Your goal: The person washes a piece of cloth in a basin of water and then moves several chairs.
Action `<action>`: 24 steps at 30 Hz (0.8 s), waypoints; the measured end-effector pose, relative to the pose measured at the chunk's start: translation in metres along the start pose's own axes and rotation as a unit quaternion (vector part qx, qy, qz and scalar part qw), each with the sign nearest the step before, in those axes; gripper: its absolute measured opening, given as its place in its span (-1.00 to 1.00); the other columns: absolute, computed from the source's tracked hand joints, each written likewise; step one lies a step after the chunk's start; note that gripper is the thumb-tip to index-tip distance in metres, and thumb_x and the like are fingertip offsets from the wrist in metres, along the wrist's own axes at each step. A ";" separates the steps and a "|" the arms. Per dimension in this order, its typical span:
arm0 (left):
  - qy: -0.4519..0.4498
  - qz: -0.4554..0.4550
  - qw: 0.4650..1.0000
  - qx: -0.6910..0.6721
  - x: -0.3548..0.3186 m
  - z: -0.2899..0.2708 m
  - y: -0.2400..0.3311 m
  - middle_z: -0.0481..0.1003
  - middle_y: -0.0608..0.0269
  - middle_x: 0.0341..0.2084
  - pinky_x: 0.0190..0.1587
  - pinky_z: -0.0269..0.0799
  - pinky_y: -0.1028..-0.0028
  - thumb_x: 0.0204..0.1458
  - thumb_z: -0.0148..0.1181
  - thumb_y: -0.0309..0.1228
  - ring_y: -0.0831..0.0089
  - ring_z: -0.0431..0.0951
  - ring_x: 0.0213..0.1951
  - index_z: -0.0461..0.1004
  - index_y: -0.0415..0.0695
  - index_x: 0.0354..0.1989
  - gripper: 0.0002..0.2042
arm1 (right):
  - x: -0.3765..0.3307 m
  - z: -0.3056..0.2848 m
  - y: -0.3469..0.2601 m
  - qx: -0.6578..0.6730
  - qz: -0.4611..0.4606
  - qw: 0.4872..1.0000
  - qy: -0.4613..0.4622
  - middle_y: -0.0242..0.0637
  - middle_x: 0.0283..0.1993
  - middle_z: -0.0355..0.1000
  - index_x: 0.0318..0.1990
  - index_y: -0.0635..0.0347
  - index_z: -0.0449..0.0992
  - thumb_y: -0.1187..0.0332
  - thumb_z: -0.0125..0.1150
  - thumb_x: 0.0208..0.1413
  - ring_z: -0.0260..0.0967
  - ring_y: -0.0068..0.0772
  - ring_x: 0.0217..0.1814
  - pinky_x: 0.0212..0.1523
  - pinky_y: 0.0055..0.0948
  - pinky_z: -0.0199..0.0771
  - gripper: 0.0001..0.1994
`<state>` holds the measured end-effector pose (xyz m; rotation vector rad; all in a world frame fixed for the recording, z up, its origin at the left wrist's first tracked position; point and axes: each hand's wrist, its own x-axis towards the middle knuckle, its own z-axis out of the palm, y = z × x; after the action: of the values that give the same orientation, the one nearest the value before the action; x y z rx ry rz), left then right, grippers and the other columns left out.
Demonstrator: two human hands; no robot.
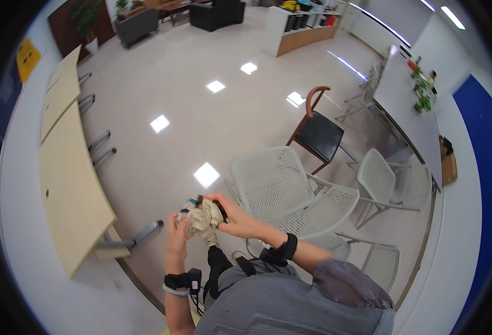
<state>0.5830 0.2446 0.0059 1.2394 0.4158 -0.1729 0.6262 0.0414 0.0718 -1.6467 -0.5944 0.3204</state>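
Note:
In front of my body, both hands hold a crumpled cream cloth bundle (202, 217) with dark, blue and purple patches along its upper edge. My left hand (177, 233) grips the bundle's left side, fingers bent against it. From the right, my right hand (236, 219) closes on the other side, fingers over the top and thumb below. A dark brown piece shows beside the right fingers; I cannot tell whether it belongs to the bundle. The exact kind of cloth article is unclear.
White mesh folding chairs (271, 181) stand close on my right, with a wooden chair with black seat (320, 135) beyond. Light wood tables (74, 190) line the left wall. A long white table (405, 97) with plants runs along the right; a white cabinet (275, 39) stands far off.

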 end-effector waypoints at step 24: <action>-0.537 -0.216 0.811 0.085 0.129 0.132 0.004 0.32 0.13 -0.04 0.02 0.29 0.40 0.07 -0.02 -0.31 0.36 0.36 -0.02 0.15 -0.28 0.07 -0.56 | -0.054 -0.011 0.017 -0.007 0.121 0.863 0.491 -0.23 0.13 0.03 0.24 0.08 -0.15 0.49 0.22 -0.20 0.00 -0.38 0.18 0.15 -0.44 0.04 -0.17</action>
<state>0.7302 0.1337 -0.0066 1.0098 -0.3378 -1.2616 0.5911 0.0016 0.0502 -1.6478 0.3890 -0.3591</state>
